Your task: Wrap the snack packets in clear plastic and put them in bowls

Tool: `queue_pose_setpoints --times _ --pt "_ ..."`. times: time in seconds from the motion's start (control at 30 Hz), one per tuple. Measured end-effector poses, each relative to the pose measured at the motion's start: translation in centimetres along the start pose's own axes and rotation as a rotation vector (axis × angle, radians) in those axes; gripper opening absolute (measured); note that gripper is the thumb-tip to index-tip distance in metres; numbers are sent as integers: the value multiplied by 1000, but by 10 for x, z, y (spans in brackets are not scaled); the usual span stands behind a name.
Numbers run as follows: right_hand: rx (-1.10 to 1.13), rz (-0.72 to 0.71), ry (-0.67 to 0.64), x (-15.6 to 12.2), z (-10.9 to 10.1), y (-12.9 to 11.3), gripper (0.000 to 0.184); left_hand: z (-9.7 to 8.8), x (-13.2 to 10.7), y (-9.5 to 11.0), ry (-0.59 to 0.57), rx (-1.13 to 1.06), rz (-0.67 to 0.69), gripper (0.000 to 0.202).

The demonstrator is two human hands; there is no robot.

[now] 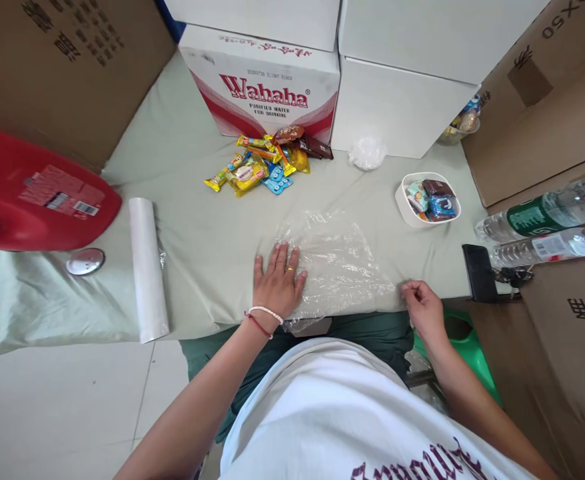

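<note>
A thin, clear, wrinkled plastic film (340, 260) lies on the cloth-covered table in front of me, its near edge hanging over the table's front. My left hand (278, 283) rests flat on the film's left side, fingers stretched out and slightly spread. At the film's right corner, my right hand (421, 303) is closed in a pinch on it, by the table edge. Beyond the film is a loose pile of wrapped snacks (250, 173) in yellow, blue and brown packets. A white tub (406, 205) of small wrapped snacks stands to the right, near a crumpled clear plastic ball (367, 154).
A white plastic roll (147, 273), a round metallic lid-like disc (85, 261) and a large red jug (27, 193) are at left. Behind stand a Wahaha carton (267, 87) and white boxes (382, 107). Water bottles (547, 207) and a black phone-like object (480, 270) lie right.
</note>
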State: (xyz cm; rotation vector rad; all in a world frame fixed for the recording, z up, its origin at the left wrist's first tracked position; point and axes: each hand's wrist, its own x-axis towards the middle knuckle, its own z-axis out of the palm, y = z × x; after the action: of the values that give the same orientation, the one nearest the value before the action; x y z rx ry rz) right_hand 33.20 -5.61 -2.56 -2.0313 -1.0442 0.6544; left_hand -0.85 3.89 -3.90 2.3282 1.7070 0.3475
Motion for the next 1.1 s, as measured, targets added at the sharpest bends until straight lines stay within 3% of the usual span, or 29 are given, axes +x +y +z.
queue_pose_setpoints --times 0.07,0.13,0.2,0.3,0.37,0.47,0.63,0.77,0.9,1.0,1.1 --pt "-94 -70 70 -5 -8 -9 34 1 0 0 7 -8 5 64" --pt "-149 -229 96 -7 -2 -31 30 3 -1 0 14 -9 12 65" --pt "-175 -463 -36 -6 19 -58 29 4 0 -1 13 4 22 66" --pt "-274 -826 -376 5 67 -90 40 1 4 -6 -16 26 72 64" --pt "-386 -948 -508 19 96 -97 50 -3 9 -14 -40 32 121 63" --pt "-525 -914 -506 43 116 -89 54 -11 18 -31 -63 38 178 64" --pt "-465 -828 -381 87 94 -73 49 -16 23 -48 -74 79 217 66" --pt "-427 -768 -278 138 89 -100 39 -15 22 -48 -57 108 222 67" --pt "-482 -697 -252 212 134 -155 40 -14 22 -50 -42 109 245 68" --pt "-556 -683 -250 262 185 -196 57 -14 22 -52 -19 104 259 69" --pt "-608 -615 -269 295 225 -222 74 -15 22 -52 4 98 268 69"
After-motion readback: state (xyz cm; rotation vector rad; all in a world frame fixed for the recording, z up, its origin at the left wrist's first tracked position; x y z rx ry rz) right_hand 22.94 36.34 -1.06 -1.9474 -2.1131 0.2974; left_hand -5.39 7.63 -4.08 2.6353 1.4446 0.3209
